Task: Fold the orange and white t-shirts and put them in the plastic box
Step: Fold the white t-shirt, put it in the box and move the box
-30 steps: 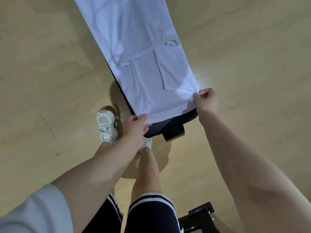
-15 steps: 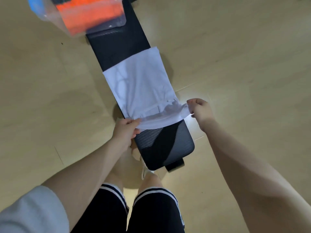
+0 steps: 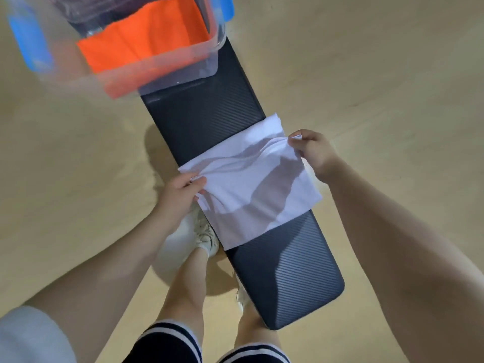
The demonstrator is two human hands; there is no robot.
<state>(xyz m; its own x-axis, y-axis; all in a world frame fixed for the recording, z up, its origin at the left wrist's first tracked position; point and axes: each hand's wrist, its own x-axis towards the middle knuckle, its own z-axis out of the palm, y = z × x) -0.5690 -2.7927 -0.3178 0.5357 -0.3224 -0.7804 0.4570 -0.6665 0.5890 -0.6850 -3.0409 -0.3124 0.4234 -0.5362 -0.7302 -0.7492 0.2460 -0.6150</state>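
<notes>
Both hands pinch the folded white cotton t-shirt (image 3: 251, 195) on the black ribbed table (image 3: 293, 279).
Left hand (image 3: 180, 192) and right hand (image 3: 314, 150) each pinch a corner; the folded orange t-shirt (image 3: 141, 43) lies in the clear plastic box (image 3: 217, 51).

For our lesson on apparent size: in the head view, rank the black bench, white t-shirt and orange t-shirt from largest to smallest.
1. black bench
2. white t-shirt
3. orange t-shirt; look alike, orange partly hidden in the plastic box.

Left hand (image 3: 180, 195) fingers curled in a pinching grip, right hand (image 3: 313, 150) pinching likewise, both forearms extended forward
</notes>
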